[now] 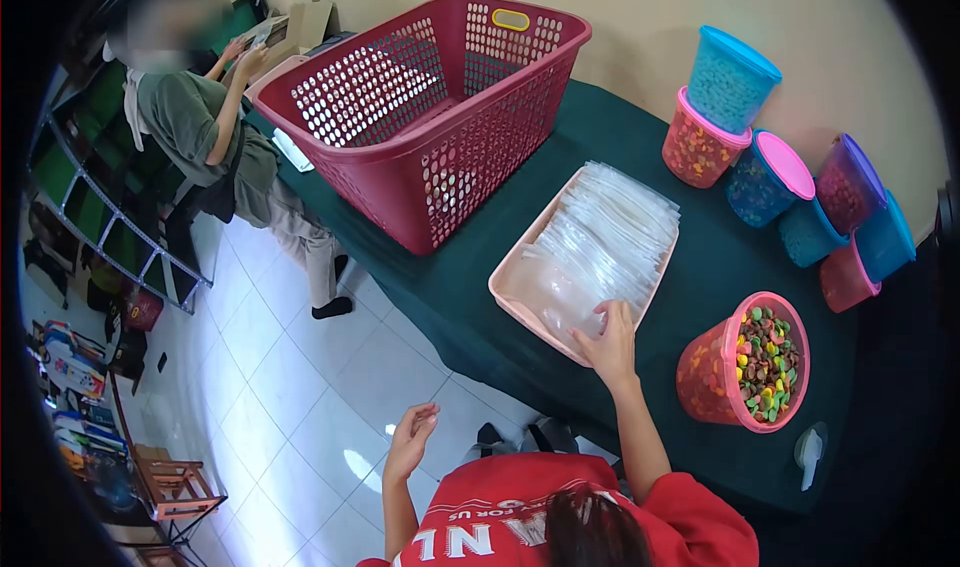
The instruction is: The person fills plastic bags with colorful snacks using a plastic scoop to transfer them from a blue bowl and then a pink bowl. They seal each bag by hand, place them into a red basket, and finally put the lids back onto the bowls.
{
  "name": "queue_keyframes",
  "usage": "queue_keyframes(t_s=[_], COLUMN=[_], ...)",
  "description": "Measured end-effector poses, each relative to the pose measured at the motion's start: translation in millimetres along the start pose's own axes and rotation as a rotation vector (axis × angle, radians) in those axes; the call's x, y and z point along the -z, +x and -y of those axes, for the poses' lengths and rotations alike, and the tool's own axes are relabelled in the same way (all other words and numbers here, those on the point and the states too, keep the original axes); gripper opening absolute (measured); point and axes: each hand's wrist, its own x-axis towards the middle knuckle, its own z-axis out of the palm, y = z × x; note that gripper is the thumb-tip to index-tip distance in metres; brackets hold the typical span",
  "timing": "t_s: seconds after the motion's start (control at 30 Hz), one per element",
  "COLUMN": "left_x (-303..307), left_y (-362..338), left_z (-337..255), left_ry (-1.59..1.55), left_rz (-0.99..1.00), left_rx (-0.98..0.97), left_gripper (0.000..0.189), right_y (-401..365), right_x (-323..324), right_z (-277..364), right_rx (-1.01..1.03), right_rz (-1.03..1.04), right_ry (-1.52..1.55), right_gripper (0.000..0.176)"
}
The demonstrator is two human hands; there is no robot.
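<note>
My right hand (608,345) reaches into the near end of a pale pink tray (508,285), its fingers bent at the edge of the clear plastic bags (610,232) stacked there. Whether a bag is between the fingertips is too small to tell. My left hand (410,440) hangs over the floor in front of the table, fingers loosely curled and apart, with nothing visible in it. To the right of the tray, an open pink tub (700,375) holds many small multicoloured pieces.
A large maroon basket (400,192) stands left of the tray on the green-covered table (480,352). Several lidded tubs (735,79) line the wall side. A white scoop (811,459) lies near the right corner. Another person (190,117) stands beyond the basket, holding something.
</note>
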Motion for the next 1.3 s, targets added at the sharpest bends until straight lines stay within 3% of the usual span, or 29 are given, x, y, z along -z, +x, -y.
queue_keyframes(t_s=[0.03, 0.1, 0.23, 0.3, 0.33, 0.4, 0.5, 0.53, 0.6, 0.67, 0.73, 0.77, 0.83, 0.87, 0.97, 1.03, 1.1, 1.2, 1.3], left_x=[2, 3, 2, -1, -3, -10, -29, -37, -52, -72, -109, -129, -165, -178, -210, -230, -244, -264, -283], left_y=[-1, -3, 5, 14, 20, 30, 39, 41, 40, 34, 18, 10, -1, -7, -25, -41, -53, -72, -86], left_z=[2, 1, 0, -4, -6, -13, -32, -38, -52, -68, -94, -102, -110, -111, -107, -111, -108, -95, -81], left_ry=[0.009, 0.028, 0.020, 0.060, 0.106, 0.157, 0.211, 0.238, 0.270, 0.144, 0.141, 0.132, 0.182, 0.234, 0.225, 0.214, 0.240, 0.081, 0.008], left_rz=[-0.034, -0.020, 0.051, 0.088, 0.108, 0.153, 0.217, 0.286, 0.371, 0.687, 0.767, 0.833, 0.858, 0.879, 0.889, 0.842, 0.746, 0.452, 0.281], left_rx=[0.002, 0.021, 0.047, 0.054, 0.023, -0.001, -0.070, -0.149, -0.237, -0.326, -0.412, -0.490, -0.564, -0.637, -0.689, -0.699, -0.751, -0.632, -0.660], left_gripper=[0.032, 0.031, 0.031, 0.031, 0.030, 0.030, 0.027, 0.029, 0.031, 0.039, 0.047, 0.055, 0.061, 0.068, 0.074, 0.073, 0.071, 0.045, 0.030], right_y=[0, 2, 3, 4, 2, -4, -18, -28, -46, -66, -88, -99, -114, -118, -122, -124, -128, -130, -132], right_x=[-8, -20, -16, -3, 1, 9, 28, 37, 58, 69, 78, 83, 95, 101, 131, 160, 176, 190, 193], right_z=[-5, -13, -19, -8, -8, -10, -20, -18, -10, -6, 5, 9, 13, 11, -4, -20, -29, -47, -59], right_rx=[0.001, 0.007, -0.012, -0.256, -0.277, -0.080, -0.175, -0.346, -0.397, -0.468, -0.461, -0.423, -0.086, -0.078, -0.050, 0.126, 0.068, 0.128, 0.272], right_rz=[-0.003, -0.338, -0.223, -0.147, -0.164, -0.393, -0.402, -0.320, -0.273, -0.192, -0.116, -0.037, 0.065, 0.069, -0.002, 0.080, 0.069, 0.082, 0.125], right_ry=[0.001, -0.008, 0.054, 0.258, 0.251, 0.225, 0.407, 0.799, 0.837, 0.974, 1.077, 1.121, 1.026, 1.025, 0.990, 0.559, 0.553, 0.628, 0.700], right_gripper=[0.039, 0.041, 0.034, 0.024, 0.024, 0.017, 0.017, 0.019, 0.020, 0.020, 0.022, 0.026, 0.032, 0.032, 0.030, 0.024, 0.016, 0.009, 0.009])
